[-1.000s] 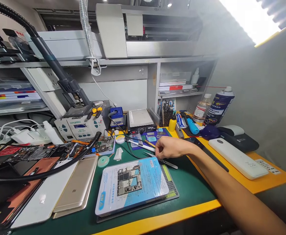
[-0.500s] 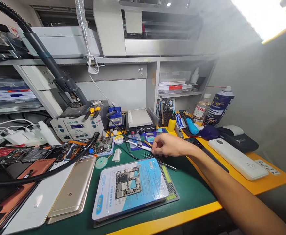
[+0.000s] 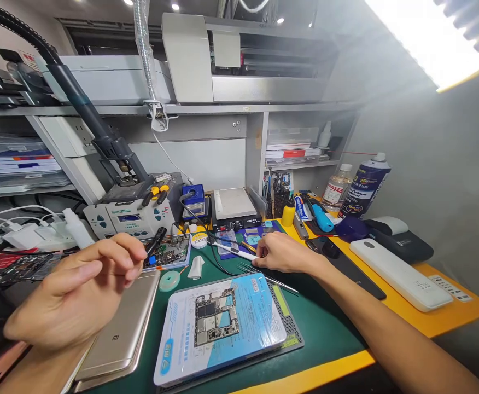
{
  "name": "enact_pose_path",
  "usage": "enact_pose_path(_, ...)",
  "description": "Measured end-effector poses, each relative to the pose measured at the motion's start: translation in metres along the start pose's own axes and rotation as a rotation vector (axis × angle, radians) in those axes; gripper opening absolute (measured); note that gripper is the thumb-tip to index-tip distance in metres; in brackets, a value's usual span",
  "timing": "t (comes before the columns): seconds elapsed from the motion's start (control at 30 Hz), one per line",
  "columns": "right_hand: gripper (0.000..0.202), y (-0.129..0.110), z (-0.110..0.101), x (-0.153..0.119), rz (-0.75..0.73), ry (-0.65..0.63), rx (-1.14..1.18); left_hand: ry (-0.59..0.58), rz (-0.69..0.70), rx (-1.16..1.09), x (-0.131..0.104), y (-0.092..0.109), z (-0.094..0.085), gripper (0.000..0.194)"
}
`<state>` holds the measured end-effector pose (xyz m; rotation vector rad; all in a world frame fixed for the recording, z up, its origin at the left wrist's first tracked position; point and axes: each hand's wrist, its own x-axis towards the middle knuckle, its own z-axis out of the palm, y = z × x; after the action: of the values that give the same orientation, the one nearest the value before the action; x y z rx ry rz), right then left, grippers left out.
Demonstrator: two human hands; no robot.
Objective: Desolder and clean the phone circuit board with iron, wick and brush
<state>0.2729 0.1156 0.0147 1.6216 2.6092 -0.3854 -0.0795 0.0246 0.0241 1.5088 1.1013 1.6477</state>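
Note:
My right hand [image 3: 280,252] is over the middle of the green mat, its thumb and fingers pinched at the right end of a white pen-shaped tool [image 3: 235,249]. The fingertips are partly hidden. Thin metal tweezers [image 3: 282,284] lie just below that hand. My left hand [image 3: 83,290] is raised at the left above a gold phone [image 3: 118,334], fingers loosely curled and apart, holding nothing. Between the hands, a flat blue and white box [image 3: 218,323] printed with a circuit board rests on a grey perforated pad [image 3: 291,328].
A hot-air station [image 3: 128,216] stands back left, with a black hose nearby. Behind my right hand is a heating plate [image 3: 235,202]. To the right are a black phone [image 3: 346,268], a white slab-shaped device [image 3: 399,273], a spray can [image 3: 364,186] and a clear bottle [image 3: 338,186].
My left hand has come into view from the left, above the phones. My right hand stays at the white tool with little movement. The camera view has tilted slightly upward.

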Motion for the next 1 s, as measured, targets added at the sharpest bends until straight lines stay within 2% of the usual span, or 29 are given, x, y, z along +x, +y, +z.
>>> enact_pose_path(0.13,0.023,0.006,-0.001,0.004,0.013,0.041,0.01,-0.032,0.003,-0.062,0.001,-0.004,0.0,0.027)
enact_pose_path(0.33,0.024,0.018,-0.003,0.016,0.083,0.171,-0.001,-0.06,-0.017,-0.055,-0.007,0.002,0.005,0.029)
enact_pose_path(0.57,0.026,0.017,0.005,0.027,0.116,0.273,-0.013,-0.065,-0.002,-0.032,-0.01,0.008,0.014,0.026)
enact_pose_path(1.0,0.029,0.013,0.011,0.04,0.07,0.265,0.043,-0.111,0.035,0.022,-0.015,-0.001,0.013,0.034)
